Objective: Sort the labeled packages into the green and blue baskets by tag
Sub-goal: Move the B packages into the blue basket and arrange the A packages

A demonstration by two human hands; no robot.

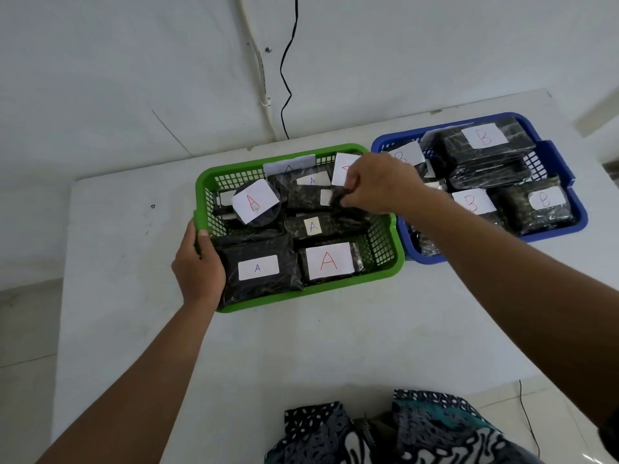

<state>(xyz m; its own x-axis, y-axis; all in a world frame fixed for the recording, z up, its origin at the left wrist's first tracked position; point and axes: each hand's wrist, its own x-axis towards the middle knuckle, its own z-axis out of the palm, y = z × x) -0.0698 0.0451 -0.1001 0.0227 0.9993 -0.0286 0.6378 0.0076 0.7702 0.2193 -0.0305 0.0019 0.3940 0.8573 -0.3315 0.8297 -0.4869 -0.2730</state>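
- Both hands are at the green basket (385, 266) in the head view, the only view: the left hand (198, 266) grips the basket's near-left rim, thumb over the edge and fingers curled beneath, and seems to be steadying it.
- Right hand (380, 184) reaches over the far right part of the green basket, fingers curled and pinching a small dark package (338, 195); its white tag (343, 169) stands up above the knuckles, with only a scrap of red mark visible, so I cannot read the letter.
- Green basket sits on the white worktop (134, 262), already packed with dark wrapped packages whose readable tags say A; one large red A (329, 261) lies at the near side.
- Blue basket (576, 216) stands touching the green one on its right and holds packages tagged B (484, 135).
- Judgement: sorting looks almost finished, since no package lies loose on the worktop.
- To do this step well, turn the tag to confirm it first, then lower the package into a gap between the others, tag upward.
- Keep the left grip firm so the basket does not slide.
- Release only once the package rests flat, as a tilted one may slip over the rim.
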